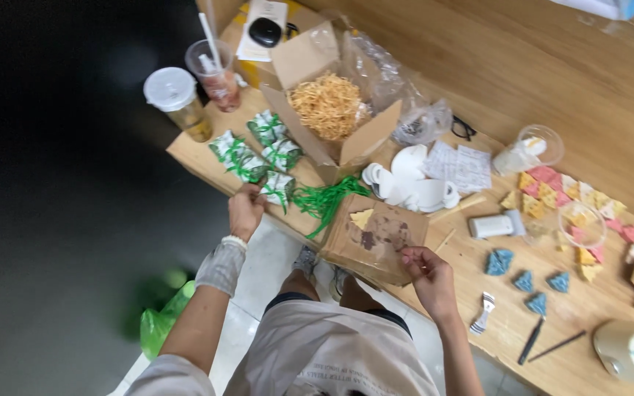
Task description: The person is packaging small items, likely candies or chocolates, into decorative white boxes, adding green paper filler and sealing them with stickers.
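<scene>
My left hand (246, 209) reaches to a small wrapped packet tied with green ribbon (279, 187) at the near edge of the wooden table (478, 286), fingers pinching at it. Several more such packets (247, 154) lie just beyond. My right hand (428, 273) rests on the near edge of a flat brown cardboard sheet (376, 235), gripping its rim. A yellow triangular piece (362, 218) lies on that sheet. A bundle of green ribbon (328, 199) lies between my hands.
An open cardboard box of straw-like shreds (328, 106) stands behind. Two plastic cups (177, 99) sit at the far left corner. White cut-outs (409, 180), coloured triangular pieces (574, 205), blue pieces (526, 271), a clip (483, 312) and a pot (632, 352) lie right.
</scene>
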